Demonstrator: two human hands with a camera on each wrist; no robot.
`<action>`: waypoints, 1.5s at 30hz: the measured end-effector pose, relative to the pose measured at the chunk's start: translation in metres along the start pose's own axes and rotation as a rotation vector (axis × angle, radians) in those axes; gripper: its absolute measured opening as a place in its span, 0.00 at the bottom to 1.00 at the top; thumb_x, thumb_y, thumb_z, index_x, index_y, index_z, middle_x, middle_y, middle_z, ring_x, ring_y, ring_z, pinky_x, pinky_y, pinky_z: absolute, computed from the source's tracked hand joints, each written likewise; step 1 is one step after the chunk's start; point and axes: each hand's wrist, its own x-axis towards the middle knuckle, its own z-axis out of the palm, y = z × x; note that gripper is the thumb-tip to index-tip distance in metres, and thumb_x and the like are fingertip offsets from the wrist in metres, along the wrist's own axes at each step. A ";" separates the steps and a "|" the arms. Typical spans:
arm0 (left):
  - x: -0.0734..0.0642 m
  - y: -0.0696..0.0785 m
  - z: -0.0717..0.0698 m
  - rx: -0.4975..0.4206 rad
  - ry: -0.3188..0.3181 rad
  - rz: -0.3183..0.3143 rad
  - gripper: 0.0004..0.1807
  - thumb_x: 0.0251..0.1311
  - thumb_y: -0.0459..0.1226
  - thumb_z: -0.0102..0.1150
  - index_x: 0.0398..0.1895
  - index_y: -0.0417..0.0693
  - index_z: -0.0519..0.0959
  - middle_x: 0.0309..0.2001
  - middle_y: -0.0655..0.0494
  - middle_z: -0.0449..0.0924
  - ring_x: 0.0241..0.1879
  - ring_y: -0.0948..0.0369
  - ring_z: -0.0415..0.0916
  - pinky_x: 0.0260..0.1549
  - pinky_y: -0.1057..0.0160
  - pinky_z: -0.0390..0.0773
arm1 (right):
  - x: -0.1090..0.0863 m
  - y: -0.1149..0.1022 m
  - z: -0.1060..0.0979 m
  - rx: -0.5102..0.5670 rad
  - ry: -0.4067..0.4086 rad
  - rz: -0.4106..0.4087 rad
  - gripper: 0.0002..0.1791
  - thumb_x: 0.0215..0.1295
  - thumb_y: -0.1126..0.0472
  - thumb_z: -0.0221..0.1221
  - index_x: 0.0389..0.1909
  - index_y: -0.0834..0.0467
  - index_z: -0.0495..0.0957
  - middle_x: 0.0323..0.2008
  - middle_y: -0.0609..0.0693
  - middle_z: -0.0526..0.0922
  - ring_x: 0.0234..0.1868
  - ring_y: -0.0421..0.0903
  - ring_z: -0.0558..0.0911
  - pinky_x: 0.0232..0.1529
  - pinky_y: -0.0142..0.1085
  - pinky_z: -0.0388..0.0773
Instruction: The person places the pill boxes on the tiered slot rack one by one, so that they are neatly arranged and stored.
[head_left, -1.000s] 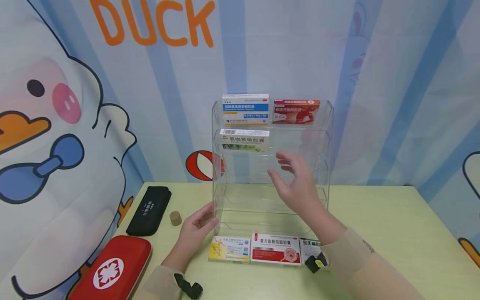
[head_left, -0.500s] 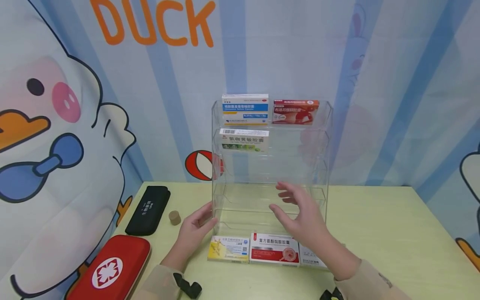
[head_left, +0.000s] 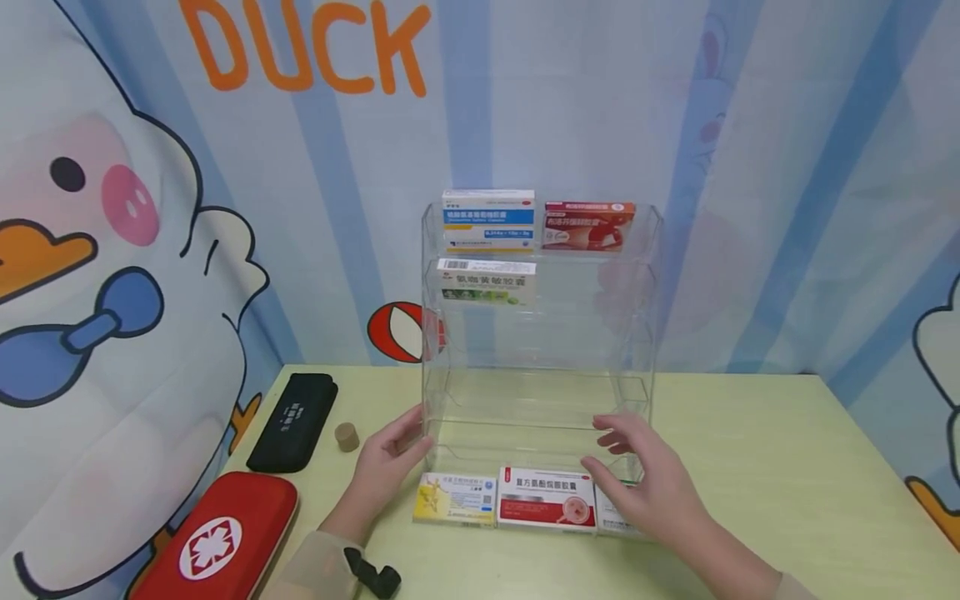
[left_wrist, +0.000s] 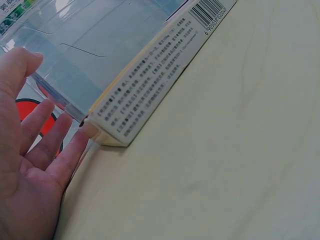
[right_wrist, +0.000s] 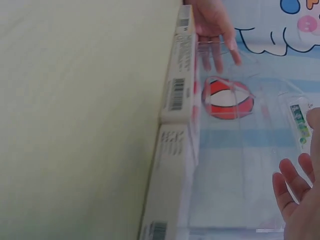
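Note:
A clear acrylic tiered rack (head_left: 536,396) stands on the table. My left hand (head_left: 392,454) is at its lower left side; in the left wrist view the fingers (left_wrist: 62,127) are straight and spread beside the rack's edge. My right hand (head_left: 652,483), holding nothing, hovers by the lower right of the rack with fingers relaxed. It partly hides a white medicine box (head_left: 613,512). Left of that lie a red-and-white medicine box (head_left: 546,498) and a yellow-and-white one (head_left: 454,498), in a row at the rack's front.
On the rack's top tier sit a blue-and-white box (head_left: 488,221) and a red box (head_left: 588,227). A green-and-white box (head_left: 486,283) is on the tier below. To the left lie a black case (head_left: 292,422), a small round wooden piece (head_left: 347,437) and a red first-aid case (head_left: 217,537).
My right hand has come down from the rack's middle tiers to its lower right, by the white box. The left hand has stayed at the rack's left side.

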 end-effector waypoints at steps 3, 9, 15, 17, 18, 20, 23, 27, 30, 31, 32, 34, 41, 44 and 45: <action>-0.001 -0.001 -0.001 0.004 0.010 -0.017 0.33 0.74 0.40 0.71 0.80 0.63 0.75 0.79 0.60 0.76 0.78 0.53 0.76 0.74 0.60 0.79 | -0.010 0.009 -0.006 -0.012 -0.003 -0.010 0.31 0.59 0.69 0.78 0.63 0.58 0.81 0.56 0.51 0.88 0.46 0.47 0.90 0.52 0.20 0.83; 0.000 -0.002 -0.001 -0.003 -0.004 -0.015 0.33 0.75 0.41 0.70 0.81 0.64 0.74 0.80 0.61 0.75 0.79 0.54 0.75 0.75 0.59 0.78 | -0.027 0.026 -0.020 -0.071 0.002 0.003 0.31 0.58 0.69 0.79 0.62 0.58 0.82 0.53 0.50 0.88 0.44 0.44 0.88 0.51 0.18 0.82; 0.001 -0.001 0.000 -0.007 -0.005 0.001 0.33 0.75 0.40 0.70 0.81 0.62 0.74 0.79 0.59 0.76 0.78 0.53 0.76 0.75 0.59 0.78 | -0.043 0.036 -0.030 -0.162 -0.031 0.045 0.29 0.58 0.67 0.80 0.61 0.58 0.82 0.53 0.49 0.88 0.44 0.43 0.87 0.46 0.24 0.86; 0.001 -0.002 0.000 -0.011 -0.003 0.003 0.33 0.75 0.39 0.70 0.81 0.61 0.74 0.79 0.59 0.76 0.78 0.53 0.76 0.74 0.61 0.78 | -0.047 0.038 -0.032 -0.196 -0.063 0.097 0.28 0.61 0.63 0.79 0.61 0.58 0.82 0.54 0.49 0.88 0.44 0.44 0.88 0.44 0.30 0.89; 0.001 -0.003 0.000 -0.011 -0.006 0.005 0.33 0.75 0.40 0.70 0.81 0.60 0.74 0.80 0.58 0.76 0.78 0.53 0.76 0.74 0.62 0.78 | -0.049 0.039 -0.034 -0.211 -0.084 0.127 0.27 0.63 0.61 0.79 0.61 0.58 0.82 0.55 0.49 0.88 0.45 0.45 0.88 0.44 0.32 0.90; 0.001 -0.003 0.000 -0.014 -0.009 0.005 0.33 0.75 0.40 0.70 0.81 0.59 0.74 0.80 0.57 0.76 0.78 0.52 0.76 0.74 0.64 0.78 | -0.052 0.040 -0.037 -0.244 -0.128 0.192 0.26 0.66 0.56 0.78 0.61 0.57 0.82 0.56 0.49 0.87 0.46 0.46 0.88 0.44 0.38 0.92; 0.001 -0.004 0.000 -0.015 -0.007 -0.003 0.33 0.75 0.39 0.70 0.81 0.59 0.74 0.80 0.57 0.76 0.78 0.52 0.76 0.73 0.65 0.79 | -0.056 0.045 -0.042 -0.279 -0.211 0.276 0.27 0.69 0.48 0.76 0.63 0.55 0.81 0.59 0.50 0.86 0.50 0.48 0.88 0.48 0.44 0.93; 0.000 -0.003 -0.001 -0.013 0.000 -0.012 0.33 0.75 0.39 0.71 0.81 0.60 0.74 0.79 0.58 0.76 0.78 0.53 0.76 0.73 0.63 0.79 | -0.059 0.051 -0.047 -0.298 -0.331 0.336 0.35 0.70 0.39 0.73 0.69 0.56 0.79 0.65 0.54 0.85 0.61 0.56 0.87 0.60 0.57 0.89; 0.000 -0.003 -0.001 -0.013 -0.003 -0.012 0.33 0.75 0.40 0.71 0.81 0.60 0.74 0.80 0.58 0.76 0.78 0.53 0.76 0.74 0.61 0.79 | -0.063 0.056 -0.049 -0.304 -0.405 0.346 0.42 0.69 0.32 0.70 0.73 0.57 0.78 0.69 0.56 0.84 0.68 0.60 0.84 0.66 0.62 0.85; 0.000 -0.003 -0.001 -0.015 -0.003 -0.013 0.33 0.75 0.40 0.71 0.81 0.61 0.74 0.80 0.58 0.76 0.78 0.53 0.76 0.74 0.61 0.79 | -0.064 0.057 -0.049 -0.304 -0.428 0.347 0.44 0.69 0.31 0.70 0.74 0.57 0.77 0.69 0.57 0.84 0.69 0.61 0.84 0.67 0.62 0.84; 0.000 -0.003 -0.001 -0.016 -0.004 -0.016 0.33 0.74 0.40 0.71 0.81 0.61 0.74 0.80 0.59 0.76 0.78 0.53 0.76 0.74 0.60 0.78 | -0.066 0.058 -0.049 -0.305 -0.453 0.353 0.46 0.68 0.29 0.69 0.74 0.57 0.77 0.70 0.57 0.83 0.70 0.62 0.83 0.68 0.63 0.84; 0.000 -0.002 -0.001 -0.017 -0.003 -0.017 0.33 0.74 0.40 0.71 0.81 0.61 0.74 0.80 0.59 0.76 0.78 0.53 0.76 0.75 0.60 0.78 | -0.068 0.061 -0.050 -0.307 -0.483 0.356 0.47 0.68 0.28 0.69 0.75 0.58 0.76 0.69 0.57 0.84 0.70 0.62 0.83 0.68 0.62 0.84; 0.001 -0.001 0.000 -0.012 -0.002 -0.020 0.33 0.74 0.41 0.71 0.81 0.61 0.74 0.80 0.58 0.76 0.78 0.53 0.76 0.75 0.59 0.78 | -0.068 0.064 -0.051 -0.298 -0.545 0.391 0.52 0.65 0.25 0.68 0.76 0.59 0.76 0.69 0.60 0.84 0.69 0.64 0.83 0.67 0.63 0.84; 0.001 -0.001 0.000 -0.011 -0.002 -0.016 0.33 0.74 0.40 0.71 0.81 0.60 0.74 0.79 0.58 0.76 0.78 0.52 0.76 0.75 0.58 0.78 | -0.068 0.064 -0.052 -0.298 -0.534 0.390 0.52 0.63 0.25 0.70 0.76 0.59 0.76 0.67 0.59 0.84 0.67 0.63 0.84 0.65 0.62 0.85; 0.001 -0.002 0.000 -0.011 -0.002 -0.014 0.33 0.74 0.40 0.71 0.81 0.60 0.74 0.79 0.57 0.76 0.78 0.52 0.76 0.75 0.58 0.78 | -0.068 0.064 -0.053 -0.297 -0.523 0.388 0.52 0.62 0.25 0.71 0.75 0.59 0.77 0.66 0.58 0.85 0.66 0.62 0.84 0.64 0.62 0.86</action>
